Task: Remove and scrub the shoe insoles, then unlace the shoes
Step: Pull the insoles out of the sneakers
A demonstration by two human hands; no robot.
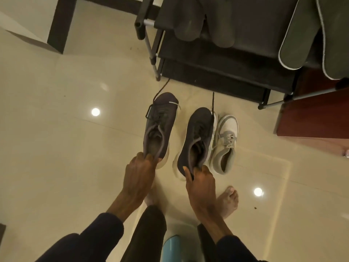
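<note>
**Dark shoes, one pair.** Left dark shoe and right dark shoe are both held up off the floor, toes pointing away from the person, in front of the shoe rack. The laces are threaded through the eyelets, and a loose end trails from each toe.

**Holds.** The left hand grips the left dark shoe at the heel, fingers curled together over the collar. The right hand pinches the heel collar of the right dark shoe between thumb and curled fingers.

**Insoles.** A dark grey pair lies on top of the rack. A white-edged pair lies at the rack's right end, overhanging it.

**Step, as judged.** The insoles appear to be out and set aside. Whether they have been scrubbed cannot be told. Unlacing looks to be the stage at hand and has not begun.

**Next move, as judged.** With both hands occupied, one shoe has to be put down or braced. That frees a hand to draw the lace out, eyelet by eyelet, starting at the collar.

**Surroundings.** A white and grey shoe stands on the floor just beside the right dark shoe. A bare foot is below it, a pale blue object sits at the lower edge, and red-brown furniture is at the right.
</note>
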